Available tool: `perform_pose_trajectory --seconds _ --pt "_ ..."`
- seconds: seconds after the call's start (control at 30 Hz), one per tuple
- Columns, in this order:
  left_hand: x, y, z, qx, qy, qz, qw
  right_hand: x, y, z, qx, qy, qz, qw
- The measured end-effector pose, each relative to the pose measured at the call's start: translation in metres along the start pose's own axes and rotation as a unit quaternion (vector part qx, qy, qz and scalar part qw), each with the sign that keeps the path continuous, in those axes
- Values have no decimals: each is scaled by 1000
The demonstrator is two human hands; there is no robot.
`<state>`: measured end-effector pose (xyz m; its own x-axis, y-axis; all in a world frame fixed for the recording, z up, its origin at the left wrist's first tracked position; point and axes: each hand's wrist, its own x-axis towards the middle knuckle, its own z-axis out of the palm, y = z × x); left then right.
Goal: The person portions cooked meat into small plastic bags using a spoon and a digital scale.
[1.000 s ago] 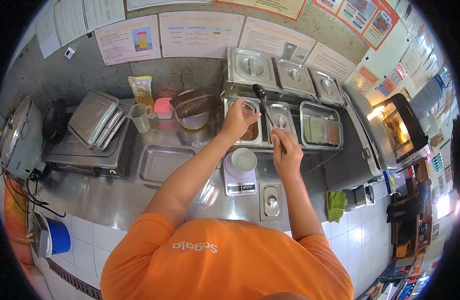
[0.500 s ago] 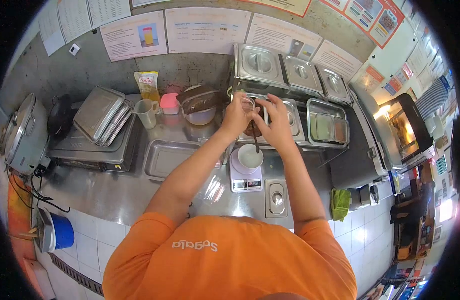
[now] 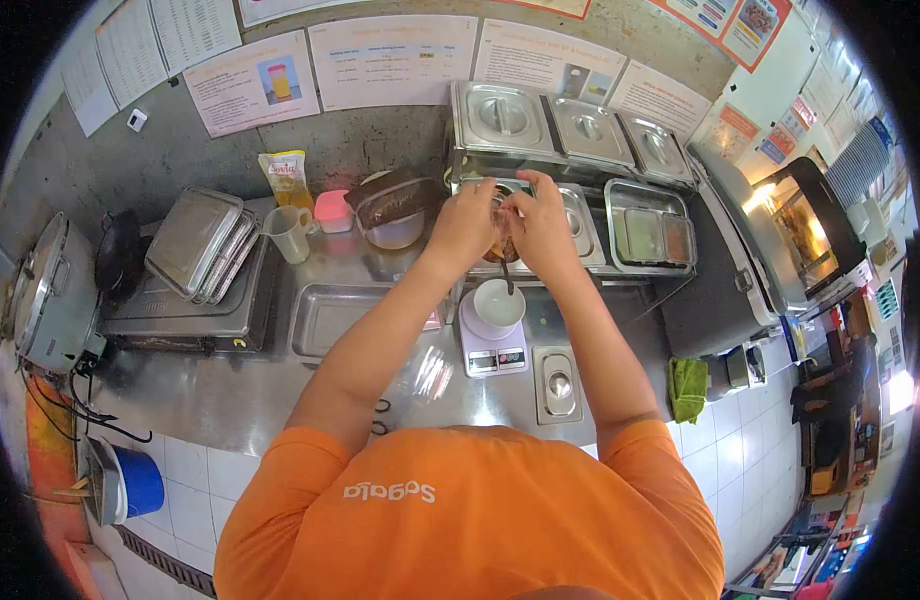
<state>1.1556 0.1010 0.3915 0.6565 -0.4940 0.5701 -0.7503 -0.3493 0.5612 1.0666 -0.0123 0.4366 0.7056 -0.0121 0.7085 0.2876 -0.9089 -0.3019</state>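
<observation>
Between our two hands, above an open metal food pan [image 3: 520, 268], is what looks like a small clear cup [image 3: 499, 201], partly hidden by fingers. Our left hand [image 3: 464, 222] seems to grasp its side; our right hand [image 3: 542, 232] has bent fingers at the other edge, and we cannot tell whether they grip it. The cup is probably light, thin and slick, and might buckle if squeezed; we judge the rim or upper sides the best hold, with gentle fingertips. Below it, a dark handle [image 3: 507, 273] slants from the pan towards a white bowl [image 3: 500, 303], which sits on a kitchen scale [image 3: 494, 358]. Farther out, a shallow metal tray [image 3: 315, 322] lies to our left and a small lidded tin [image 3: 558, 388] to our right.
</observation>
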Motion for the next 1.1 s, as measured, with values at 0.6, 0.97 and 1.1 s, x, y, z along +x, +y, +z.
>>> perform_pose_trajectory --seconds 0.6,0.97,1.1 --pt "-17 15 -28 23 68 79 994 -7 -17 -27 40 52 32 997" --pt "-87 15 -23 -468 28 -171 866 -81 -51 -41 202 -3 125 971" --pt "-122 -12 -39 -410 47 -203 888 -184 -3 -3 123 -208 276 930"
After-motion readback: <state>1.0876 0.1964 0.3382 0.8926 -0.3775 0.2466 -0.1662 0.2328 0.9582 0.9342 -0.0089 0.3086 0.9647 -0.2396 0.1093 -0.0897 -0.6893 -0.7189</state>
